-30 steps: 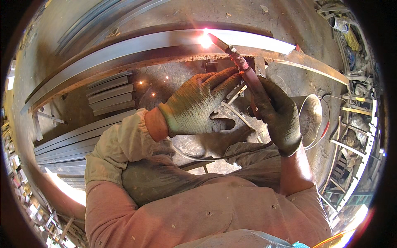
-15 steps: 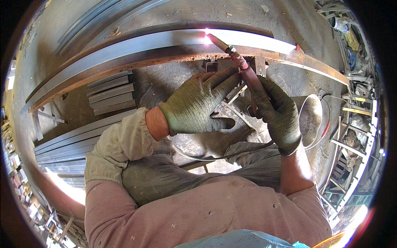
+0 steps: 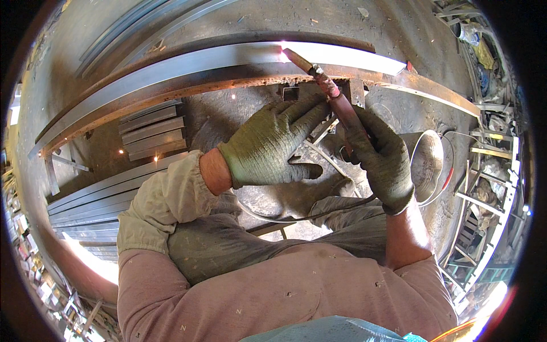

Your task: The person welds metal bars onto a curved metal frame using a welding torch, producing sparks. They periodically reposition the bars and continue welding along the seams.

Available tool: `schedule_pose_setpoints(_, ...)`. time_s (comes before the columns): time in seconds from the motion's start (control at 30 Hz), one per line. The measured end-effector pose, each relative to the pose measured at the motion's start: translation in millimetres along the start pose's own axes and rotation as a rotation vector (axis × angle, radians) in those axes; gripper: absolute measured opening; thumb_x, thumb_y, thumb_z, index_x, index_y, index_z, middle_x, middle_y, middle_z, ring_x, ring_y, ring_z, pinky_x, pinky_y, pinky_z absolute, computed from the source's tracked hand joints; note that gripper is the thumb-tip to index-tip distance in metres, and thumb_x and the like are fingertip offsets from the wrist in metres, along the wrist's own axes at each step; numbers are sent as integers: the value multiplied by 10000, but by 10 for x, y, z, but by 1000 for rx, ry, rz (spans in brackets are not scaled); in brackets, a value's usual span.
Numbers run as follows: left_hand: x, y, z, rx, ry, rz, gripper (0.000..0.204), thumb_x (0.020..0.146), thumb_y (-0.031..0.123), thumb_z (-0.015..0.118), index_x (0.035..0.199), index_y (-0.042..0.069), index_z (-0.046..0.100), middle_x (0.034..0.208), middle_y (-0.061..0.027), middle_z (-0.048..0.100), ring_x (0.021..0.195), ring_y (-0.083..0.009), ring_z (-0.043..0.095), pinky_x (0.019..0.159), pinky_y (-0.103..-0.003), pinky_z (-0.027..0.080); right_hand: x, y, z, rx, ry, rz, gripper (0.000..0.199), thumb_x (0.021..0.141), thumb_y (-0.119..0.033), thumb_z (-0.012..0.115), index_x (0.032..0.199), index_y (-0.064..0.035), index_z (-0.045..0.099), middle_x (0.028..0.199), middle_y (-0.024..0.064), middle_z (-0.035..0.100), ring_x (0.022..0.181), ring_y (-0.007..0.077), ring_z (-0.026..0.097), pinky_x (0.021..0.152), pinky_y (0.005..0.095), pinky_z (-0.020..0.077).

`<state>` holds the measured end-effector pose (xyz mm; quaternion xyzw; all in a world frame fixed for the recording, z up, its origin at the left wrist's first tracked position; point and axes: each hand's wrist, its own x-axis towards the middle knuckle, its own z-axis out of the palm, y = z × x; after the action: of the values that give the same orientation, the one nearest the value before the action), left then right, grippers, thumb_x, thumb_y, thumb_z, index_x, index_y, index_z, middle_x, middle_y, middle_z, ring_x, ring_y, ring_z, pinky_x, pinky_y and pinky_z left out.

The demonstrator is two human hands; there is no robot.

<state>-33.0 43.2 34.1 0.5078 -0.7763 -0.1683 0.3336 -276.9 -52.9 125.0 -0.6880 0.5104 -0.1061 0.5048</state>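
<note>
My gloved right hand (image 3: 384,162) is wrapped round the red handle of a welding torch (image 3: 345,112). The torch slants up and to the left. At its tip a bright pink-white arc glows on a long grey metal bar (image 3: 171,67). That bar lies along a rusty steel beam (image 3: 222,78). My gloved left hand (image 3: 270,145) is open, with its fingers stretched toward the torch and the thumb apart. Its fingertips are at the torch's neck; whether they press on it I cannot tell. A dark cable (image 3: 296,219) runs across below my hands.
Short metal bars (image 3: 152,134) lie beneath the beam on the left, with several longer bars (image 3: 108,196) nearer me. A bucket-like container (image 3: 427,159) stands by my right hand. Metal frames (image 3: 484,199) crowd the right edge. More long strips (image 3: 134,28) lie beyond the beam.
The torch tip and arc have shifted very slightly left along the bar. Small orange sparks now show around the left-hand bars and the beam's left end. Both hands keep nearly the same pose.
</note>
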Motion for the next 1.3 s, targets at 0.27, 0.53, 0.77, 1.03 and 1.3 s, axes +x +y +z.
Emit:
schedule_pose_setpoints(0.27, 18, -16, -20, -94, -22, -24, 1185, 842, 517, 999, 1755, -1, 450, 1699, -299, 538, 1507, -512, 578, 1256, -582, 490, -18, 44, 19, 168, -10, -20, 467, 1179, -242, 764, 1586, -25, 696, 1150, 24, 773, 932, 87, 706, 826, 287, 612)
schedule_pose_setpoints(0.53, 15, 1, 0, -10, 11, 12, 1151, 855, 517, 985, 1749, 10, 468, 1716, -308, 526, 1503, -520, 590, 1249, -571, 506, -30, -9, -31, 47, -18, 22, 464, 1192, -254, 747, 1594, -26, 701, 1075, 11, 758, 922, 67, 656, 811, 275, 577)
schedule_pose_setpoints(0.77, 44, -12, -26, -115, -14, 4, 1131, 857, 503, 976, 1739, -1, 480, 1735, -299, 516, 1488, -505, 604, 1230, -586, 515, -18, 14, -20, 75, -23, 25, 478, 1187, -257, 755, 1611, -42, 700, 1098, 12, 766, 955, 60, 647, 834, 267, 572)
schedule_pose_setpoints(1.03, 36, -4, -18, -100, -25, -32, 1133, 847, 487, 977, 1750, 25, 473, 1724, -287, 528, 1490, -499, 602, 1238, -583, 505, -7, 46, -1, 30, 7, -21, 463, 1189, -251, 753, 1596, -36, 708, 1095, 7, 767, 942, 67, 659, 838, 270, 577)
schedule_pose_setpoints(1.3, 2, 4, -2, -10, 22, 3, 1152, 826, 476, 992, 1757, 39, 473, 1712, -278, 541, 1466, -520, 621, 1234, -574, 518, -6, 49, 13, 77, -4, -30, 450, 1188, -260, 754, 1573, -29, 715, 1031, -14, 733, 873, 72, 662, 794, 274, 578)
